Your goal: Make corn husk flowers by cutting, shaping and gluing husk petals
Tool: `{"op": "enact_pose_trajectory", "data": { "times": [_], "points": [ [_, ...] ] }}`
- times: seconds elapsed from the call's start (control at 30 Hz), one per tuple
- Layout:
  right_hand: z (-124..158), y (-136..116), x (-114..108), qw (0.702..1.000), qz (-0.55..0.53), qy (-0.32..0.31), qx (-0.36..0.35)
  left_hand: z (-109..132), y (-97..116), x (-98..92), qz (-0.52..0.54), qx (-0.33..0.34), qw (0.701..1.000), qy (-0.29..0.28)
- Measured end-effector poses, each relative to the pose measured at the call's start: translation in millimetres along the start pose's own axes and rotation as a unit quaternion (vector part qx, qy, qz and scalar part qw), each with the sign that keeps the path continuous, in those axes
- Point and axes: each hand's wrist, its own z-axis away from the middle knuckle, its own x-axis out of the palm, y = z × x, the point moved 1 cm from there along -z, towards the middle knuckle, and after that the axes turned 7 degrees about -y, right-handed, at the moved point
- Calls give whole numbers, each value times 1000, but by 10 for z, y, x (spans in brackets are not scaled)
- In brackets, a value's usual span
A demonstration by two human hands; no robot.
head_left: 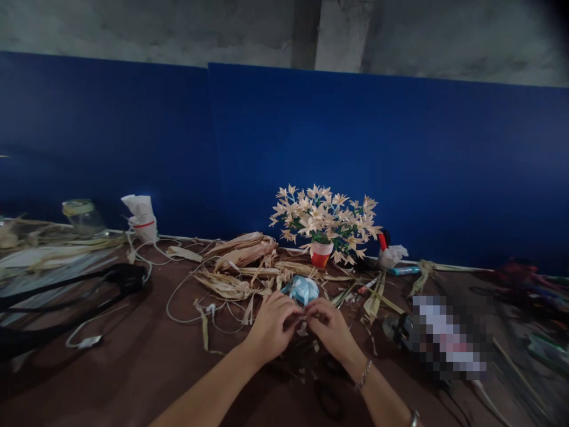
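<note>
Pale blue ribbon bundle (pixel 306 289) on the brown desk (pixel 146 338), just beyond left hand (pixel 273 323) and right hand (pixel 331 329), with dry husks (pixel 249 255) close beside. Grip of both hands drawn together, thumb to finger, seemingly clamped on a small pale piece (pixel 303 327), too fine to identify. Possible trouble from here: dropping the piece among the scraps (pixel 316 345) below, through so narrow a pinch; shoving the ribbon bundle into the husks with a stray knuckle; toppling the flower pot (pixel 320 254) behind by reaching too far.

No text, label, brand, number or sign can be read on anything in view.
</note>
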Motion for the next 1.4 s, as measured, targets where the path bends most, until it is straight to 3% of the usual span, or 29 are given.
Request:
{"op": "enact_pose_trajectory", "data": {
  "times": [0.27,0.53,0.63,0.83,1.0,1.4],
  "points": [
    [-6,-10,6,997,-58,-17,37,3,27,-39,-23,17,1000,-11],
    [36,-130,-19,989,126,12,-76,-20,32,-23,29,-32,999,15],
    [39,-144,-15,983,159,20,-88,-28,4,-1,65,-60,996,18],
    [24,-72,14,992,102,29,-74,-40,-56,19,128,-85,988,-1],
    [10,-76,24,997,52,11,-55,-34,-43,24,111,-76,991,-12],
    [33,-67,25,996,69,4,-49,-39,-34,29,125,-91,988,-6]
  ]
}}
